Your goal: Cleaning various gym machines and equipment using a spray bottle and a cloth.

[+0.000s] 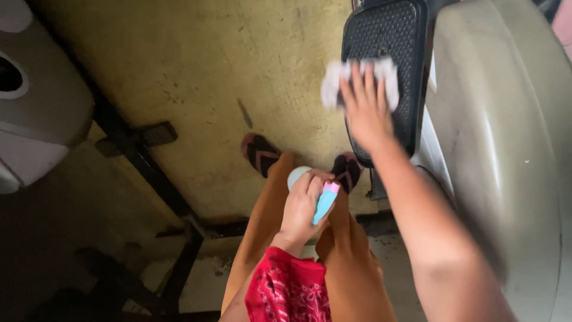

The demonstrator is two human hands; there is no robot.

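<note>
My right hand (364, 106) presses a white cloth (331, 83) flat against a black textured foot pedal (381, 42) of a grey exercise machine (500, 137). The cloth is blurred. My left hand (301, 209) is held low over my legs, closed around a light blue spray bottle (325, 203) with a pink part and a pale round top. Below it are my bare legs, red patterned shorts (289, 289) and two dark sandals (260, 154) on the floor.
A worn yellowish floor mat (196, 71) lies ahead. A black metal frame (143, 155) crosses the floor at left, beside another grey machine housing (36, 101). The lower left is dark.
</note>
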